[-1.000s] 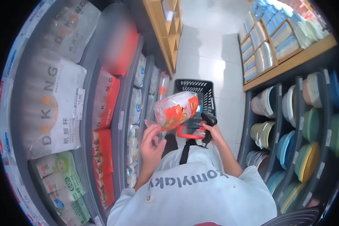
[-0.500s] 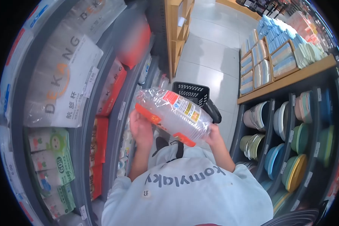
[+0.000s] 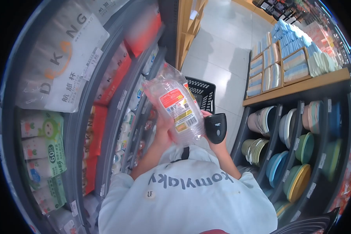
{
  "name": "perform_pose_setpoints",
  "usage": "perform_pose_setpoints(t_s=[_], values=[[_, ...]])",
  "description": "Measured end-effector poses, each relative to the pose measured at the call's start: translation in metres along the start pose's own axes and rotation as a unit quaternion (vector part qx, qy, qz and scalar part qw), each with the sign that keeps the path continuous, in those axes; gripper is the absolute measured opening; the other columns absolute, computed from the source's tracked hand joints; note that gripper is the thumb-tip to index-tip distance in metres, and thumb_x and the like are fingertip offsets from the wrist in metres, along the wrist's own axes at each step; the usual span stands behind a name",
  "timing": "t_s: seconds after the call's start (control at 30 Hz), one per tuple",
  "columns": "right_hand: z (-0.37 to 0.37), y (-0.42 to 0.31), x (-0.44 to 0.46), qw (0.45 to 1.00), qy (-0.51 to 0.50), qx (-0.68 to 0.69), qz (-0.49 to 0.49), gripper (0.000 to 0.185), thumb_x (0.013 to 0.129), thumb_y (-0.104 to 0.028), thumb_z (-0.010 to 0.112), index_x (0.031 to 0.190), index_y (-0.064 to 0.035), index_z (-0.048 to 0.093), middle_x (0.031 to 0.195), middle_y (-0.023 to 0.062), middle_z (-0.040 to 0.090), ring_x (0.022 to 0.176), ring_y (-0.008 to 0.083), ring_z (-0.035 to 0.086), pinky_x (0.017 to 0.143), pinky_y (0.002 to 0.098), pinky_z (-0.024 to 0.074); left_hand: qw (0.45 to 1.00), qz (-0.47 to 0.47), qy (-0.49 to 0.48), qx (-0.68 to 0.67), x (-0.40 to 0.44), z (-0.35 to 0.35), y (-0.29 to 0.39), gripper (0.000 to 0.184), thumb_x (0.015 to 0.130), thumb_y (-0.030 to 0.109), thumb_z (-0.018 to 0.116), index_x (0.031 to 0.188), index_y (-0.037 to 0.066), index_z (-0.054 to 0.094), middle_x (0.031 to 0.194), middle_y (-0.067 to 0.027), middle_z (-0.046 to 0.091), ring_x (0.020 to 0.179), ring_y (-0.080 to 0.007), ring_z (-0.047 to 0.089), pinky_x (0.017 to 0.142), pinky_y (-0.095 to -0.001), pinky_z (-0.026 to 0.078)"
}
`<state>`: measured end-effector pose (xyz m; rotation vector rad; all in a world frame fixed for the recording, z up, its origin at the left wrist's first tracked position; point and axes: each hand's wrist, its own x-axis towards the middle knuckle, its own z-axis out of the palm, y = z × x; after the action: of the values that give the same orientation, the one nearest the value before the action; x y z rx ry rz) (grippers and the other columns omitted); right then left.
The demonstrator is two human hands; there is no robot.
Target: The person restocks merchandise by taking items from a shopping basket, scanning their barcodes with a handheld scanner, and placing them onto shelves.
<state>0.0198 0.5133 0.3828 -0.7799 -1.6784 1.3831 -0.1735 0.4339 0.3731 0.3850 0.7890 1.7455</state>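
A clear plastic package of stacked cups (image 3: 177, 107) with a red, white and yellow barcode label is upright in front of my chest. My left hand (image 3: 163, 125) holds it from the left side, its fingers partly hidden behind the plastic. On the right, my right hand (image 3: 211, 134) grips a black handheld scanner (image 3: 216, 126), which covers most of the fingers. The scanner is beside the package's lower right edge. Just beyond the package is a black basket (image 3: 210, 86), partly hidden by it.
Shelves of bagged goods (image 3: 62, 62) run close along the left. At the right, stacked bowls (image 3: 296, 183) fill dark shelves below a wooden rack of folded cloths (image 3: 296, 64). A wooden shelf unit (image 3: 186, 33) stands ahead, beside the tiled aisle floor (image 3: 228, 66).
The package has turned from lying sideways to upright, its barcode label now facing me. The black scanner has risen beside it in my right hand. The view has shifted slightly.
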Motion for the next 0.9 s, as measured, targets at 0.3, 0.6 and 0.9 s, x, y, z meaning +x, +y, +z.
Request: perform_pose_setpoints(t_s=[0.3, 0.6, 0.9], values=[[-0.02, -0.012, -0.023, 0.987, 0.055, -0.112, 0.1, 0.032, 0.076, -0.001, 0.08, 0.105, 0.0004, 0.068, 0.094, 0.0146, 0.072, 0.082, 0.0279, 0.071, 0.074, 0.0357, 0.0545, 0.988, 0.101, 0.006, 0.117, 0.01, -0.012, 0.009, 0.097, 0.077, 0.016, 0.075, 0.154, 0.007, 0.018, 0.139, -0.0133, 0.047, 0.129, -0.0253, 0.05, 0.11, -0.0406, 0.042], [-0.022, -0.03, -0.034, 0.985, -0.14, -0.08, 0.056, 0.027, 0.076, -0.006, 0.082, 0.1, -0.0032, 0.068, 0.087, 0.0084, 0.072, 0.077, 0.0208, 0.07, 0.075, 0.0328, 0.0537, 0.981, 0.088, 0.014, 0.169, 0.008, 0.002, 0.004, 0.102, 0.076, 0.017, 0.078, 0.155, 0.006, 0.016, 0.14, -0.0137, 0.046, 0.129, -0.0255, 0.05, 0.11, -0.0405, 0.041], [-0.023, -0.041, -0.038, 0.929, -0.158, 0.311, 0.12, 0.06, 0.084, -0.021, 0.076, 0.133, 0.0002, 0.048, 0.094, 0.0143, 0.066, 0.083, 0.0249, 0.066, 0.079, 0.0409, 0.0511, 0.985, 0.065, 0.075, 0.142, -0.002, -0.007, 0.002, 0.1, 0.077, 0.013, 0.076, 0.156, 0.008, 0.014, 0.143, -0.0127, 0.044, 0.132, -0.0262, 0.046, 0.113, -0.0413, 0.037]])
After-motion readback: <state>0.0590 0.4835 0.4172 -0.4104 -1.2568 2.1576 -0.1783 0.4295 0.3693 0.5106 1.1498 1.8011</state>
